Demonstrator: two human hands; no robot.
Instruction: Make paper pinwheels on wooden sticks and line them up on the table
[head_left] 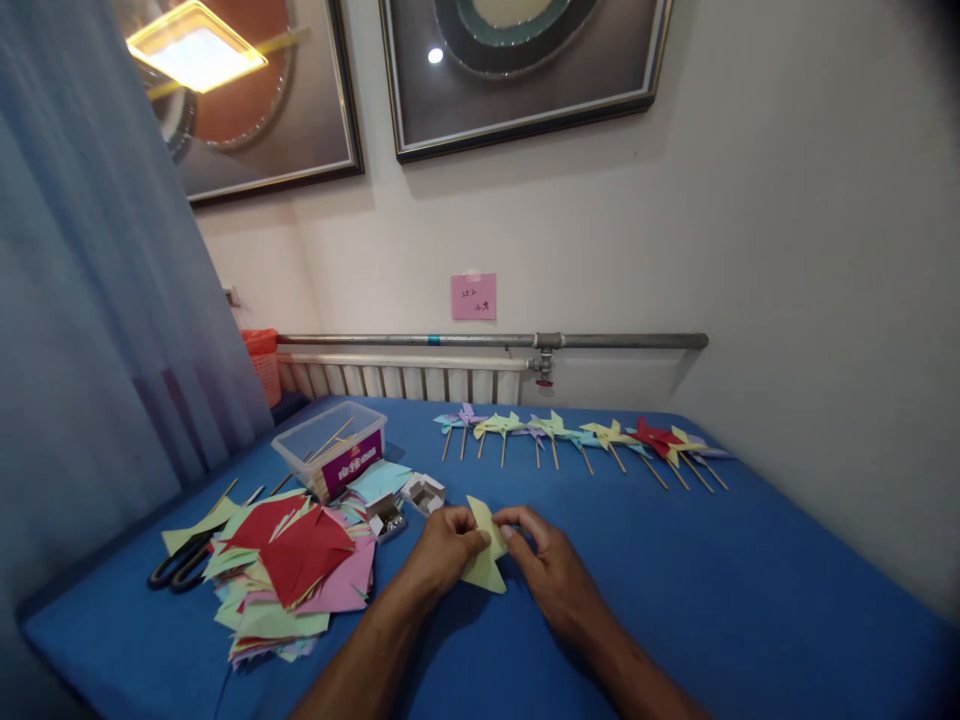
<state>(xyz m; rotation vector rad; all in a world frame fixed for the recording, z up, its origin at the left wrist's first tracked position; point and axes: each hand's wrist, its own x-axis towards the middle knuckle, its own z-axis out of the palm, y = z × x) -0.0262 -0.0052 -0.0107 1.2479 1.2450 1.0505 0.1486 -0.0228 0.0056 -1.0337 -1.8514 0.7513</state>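
A pale yellow-green paper pinwheel point(486, 575), with its blades partly folded, is held up over the blue table. My left hand point(442, 552) pinches it from the left, thumb near its middle. At its right edge, my right hand point(546, 562) closes thumb and forefinger on the paper; the exact contact is partly hidden. No stick shows on this pinwheel. Just beyond my left hand are two small open boxes, a white one point(424, 494) and another point(386, 518) with small shiny bits in and beside it.
Left of my hands lies a pile of cut coloured paper point(307, 555), beside black-handled scissors point(184, 562). Behind it stands a clear plastic tub point(330, 458) holding sticks. Several finished pinwheels point(553, 425) on sticks line the table's far edge. A blue curtain point(112, 300) hangs at left.
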